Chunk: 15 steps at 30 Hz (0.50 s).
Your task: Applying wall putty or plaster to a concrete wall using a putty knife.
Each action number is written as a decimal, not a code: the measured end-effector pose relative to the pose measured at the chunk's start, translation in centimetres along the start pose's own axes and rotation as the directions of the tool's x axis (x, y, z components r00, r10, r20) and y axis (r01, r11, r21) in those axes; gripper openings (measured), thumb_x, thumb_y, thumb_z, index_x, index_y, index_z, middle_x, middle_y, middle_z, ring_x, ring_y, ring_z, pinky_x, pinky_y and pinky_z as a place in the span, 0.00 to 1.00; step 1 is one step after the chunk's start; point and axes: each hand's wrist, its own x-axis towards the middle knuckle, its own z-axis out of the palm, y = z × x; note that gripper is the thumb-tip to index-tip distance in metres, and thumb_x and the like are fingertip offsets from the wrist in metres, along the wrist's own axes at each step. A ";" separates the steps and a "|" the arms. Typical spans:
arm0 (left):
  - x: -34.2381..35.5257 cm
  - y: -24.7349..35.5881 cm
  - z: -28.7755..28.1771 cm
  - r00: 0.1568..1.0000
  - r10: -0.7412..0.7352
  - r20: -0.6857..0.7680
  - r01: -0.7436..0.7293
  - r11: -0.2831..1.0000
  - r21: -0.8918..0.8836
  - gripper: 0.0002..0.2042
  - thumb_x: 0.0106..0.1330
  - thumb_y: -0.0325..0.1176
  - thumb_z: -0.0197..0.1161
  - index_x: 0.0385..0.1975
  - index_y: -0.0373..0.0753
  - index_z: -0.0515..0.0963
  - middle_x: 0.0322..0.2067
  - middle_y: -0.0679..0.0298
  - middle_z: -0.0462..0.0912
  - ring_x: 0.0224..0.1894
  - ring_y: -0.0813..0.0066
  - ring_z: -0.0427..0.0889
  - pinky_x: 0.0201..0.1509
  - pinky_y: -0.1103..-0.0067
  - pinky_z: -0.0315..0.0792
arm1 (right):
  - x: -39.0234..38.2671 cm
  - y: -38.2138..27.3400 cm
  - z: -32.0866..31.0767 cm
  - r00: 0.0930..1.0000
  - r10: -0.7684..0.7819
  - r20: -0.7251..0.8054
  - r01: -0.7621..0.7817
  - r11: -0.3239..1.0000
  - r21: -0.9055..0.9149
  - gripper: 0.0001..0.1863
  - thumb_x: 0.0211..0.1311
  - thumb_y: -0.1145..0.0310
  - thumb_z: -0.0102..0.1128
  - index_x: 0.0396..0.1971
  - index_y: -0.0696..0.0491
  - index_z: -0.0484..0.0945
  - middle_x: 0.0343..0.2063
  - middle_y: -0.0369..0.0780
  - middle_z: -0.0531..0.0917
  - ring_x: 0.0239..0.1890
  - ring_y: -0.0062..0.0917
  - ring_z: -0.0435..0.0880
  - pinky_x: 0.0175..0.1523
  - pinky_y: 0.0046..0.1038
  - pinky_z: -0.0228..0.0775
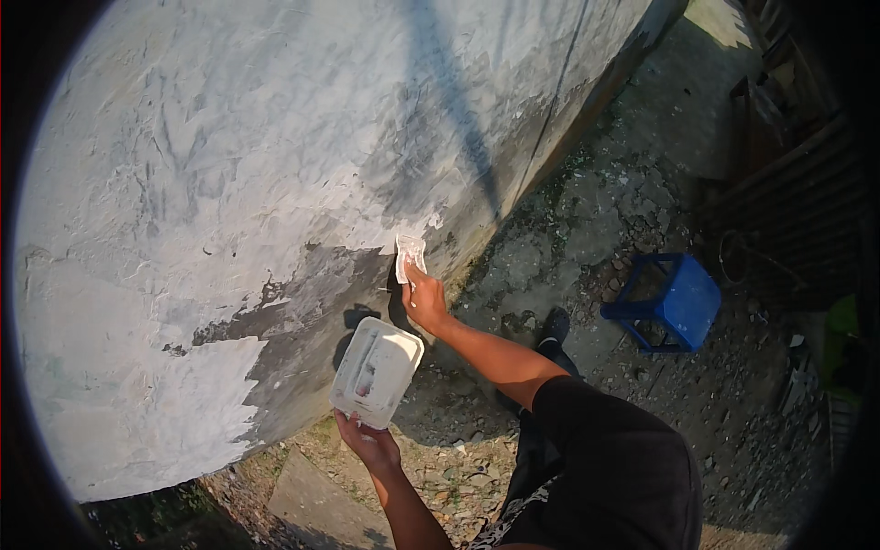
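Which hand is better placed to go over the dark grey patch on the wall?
Probably the right hand: it holds the white-smeared spreader close beside the dark grey patch, while the left hand is occupied holding the white tray.

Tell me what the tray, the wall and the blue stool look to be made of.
Tray: probably plastic, dull whitish, judging by its thin rim and rounded corners; residue obscures it. Wall: likely plaster or cement, matte and rough, with pale smears over darker grey. Blue stool: apparently smooth plastic, from its uniform colour.
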 end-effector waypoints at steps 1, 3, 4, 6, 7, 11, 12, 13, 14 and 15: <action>0.2 0.3 -0.6 1.000 0.013 0.002 -0.013 1.000 0.009 0.30 0.67 0.36 0.53 0.69 0.37 0.57 0.64 0.53 0.67 0.64 0.59 0.70 0.65 0.63 0.70 | -1.0 -0.6 -1.0 0.983 0.133 0.123 -0.133 0.991 -0.011 0.26 0.55 0.77 0.55 0.57 0.59 0.75 0.33 0.57 0.83 0.36 0.56 0.81 0.42 0.45 0.75; 0.7 0.4 -0.2 1.000 0.022 0.017 -0.023 1.000 0.019 0.30 0.67 0.36 0.53 0.69 0.37 0.57 0.64 0.53 0.67 0.64 0.59 0.70 0.66 0.63 0.69 | -0.8 0.4 -3.3 0.908 0.354 0.222 -0.345 0.935 -0.082 0.22 0.56 0.75 0.54 0.52 0.55 0.80 0.30 0.55 0.83 0.34 0.53 0.81 0.40 0.45 0.74; 0.7 0.2 0.4 1.000 0.009 0.025 -0.010 1.000 0.017 0.30 0.67 0.36 0.53 0.69 0.37 0.56 0.64 0.53 0.66 0.65 0.58 0.70 0.66 0.63 0.69 | 0.2 1.4 -4.4 0.871 0.446 0.205 -0.430 0.895 -0.119 0.20 0.56 0.73 0.54 0.49 0.54 0.82 0.28 0.55 0.82 0.33 0.52 0.82 0.39 0.45 0.73; 0.8 -0.3 1.2 0.999 -0.007 0.036 0.006 1.000 0.023 0.30 0.67 0.37 0.53 0.69 0.37 0.56 0.65 0.53 0.66 0.65 0.58 0.69 0.66 0.63 0.68 | 3.2 3.5 -6.6 0.885 0.464 0.037 -0.462 0.885 -0.054 0.17 0.56 0.70 0.53 0.44 0.56 0.83 0.24 0.54 0.82 0.31 0.52 0.81 0.37 0.44 0.71; 0.9 -0.7 1.5 0.999 -0.027 0.047 0.026 0.999 0.027 0.30 0.68 0.37 0.52 0.69 0.38 0.56 0.65 0.53 0.65 0.66 0.58 0.69 0.66 0.63 0.68 | 5.0 5.0 -7.7 0.891 0.452 -0.051 -0.454 0.889 -0.054 0.18 0.56 0.69 0.53 0.46 0.54 0.83 0.26 0.54 0.82 0.33 0.53 0.81 0.39 0.45 0.72; 1.2 -1.8 1.9 0.997 -0.050 0.053 0.048 0.998 0.032 0.30 0.69 0.38 0.52 0.70 0.38 0.56 0.66 0.53 0.64 0.66 0.58 0.68 0.67 0.63 0.68 | 12.3 8.2 -10.5 0.879 0.451 -0.156 -0.466 0.882 -0.076 0.18 0.55 0.70 0.54 0.47 0.52 0.82 0.29 0.53 0.83 0.37 0.54 0.82 0.43 0.43 0.73; 1.1 -1.9 2.3 0.997 -0.051 0.061 0.049 0.998 0.044 0.30 0.69 0.38 0.52 0.70 0.38 0.56 0.66 0.53 0.64 0.66 0.58 0.68 0.67 0.63 0.68 | 13.7 8.9 -11.2 0.873 0.466 -0.143 -0.482 0.870 -0.106 0.18 0.55 0.71 0.54 0.47 0.53 0.81 0.30 0.52 0.84 0.38 0.53 0.82 0.43 0.42 0.73; 1.2 -2.0 2.4 0.997 -0.071 0.026 0.071 0.997 -0.001 0.31 0.65 0.34 0.53 0.69 0.38 0.57 0.65 0.53 0.65 0.65 0.58 0.69 0.66 0.63 0.69 | 14.7 9.2 -11.2 0.871 0.469 -0.145 -0.486 0.867 -0.114 0.18 0.55 0.71 0.54 0.47 0.53 0.81 0.30 0.52 0.84 0.38 0.53 0.82 0.43 0.42 0.73; 1.2 -2.0 2.4 0.996 -0.091 -0.010 0.090 0.995 -0.049 0.32 0.62 0.31 0.54 0.68 0.37 0.57 0.64 0.53 0.66 0.65 0.58 0.70 0.66 0.63 0.70 | 15.6 9.4 -10.9 0.905 0.393 -0.164 -0.412 0.906 -0.099 0.18 0.55 0.72 0.54 0.47 0.53 0.81 0.30 0.53 0.84 0.37 0.53 0.82 0.43 0.43 0.73; 1.3 -2.1 2.3 0.995 -0.098 -0.012 0.098 0.994 -0.052 0.32 0.62 0.31 0.54 0.68 0.37 0.57 0.64 0.53 0.66 0.65 0.58 0.70 0.66 0.63 0.70 | 16.3 9.5 -10.6 0.932 0.314 -0.184 -0.333 0.939 -0.087 0.18 0.55 0.72 0.55 0.47 0.53 0.81 0.30 0.53 0.84 0.37 0.53 0.82 0.43 0.43 0.73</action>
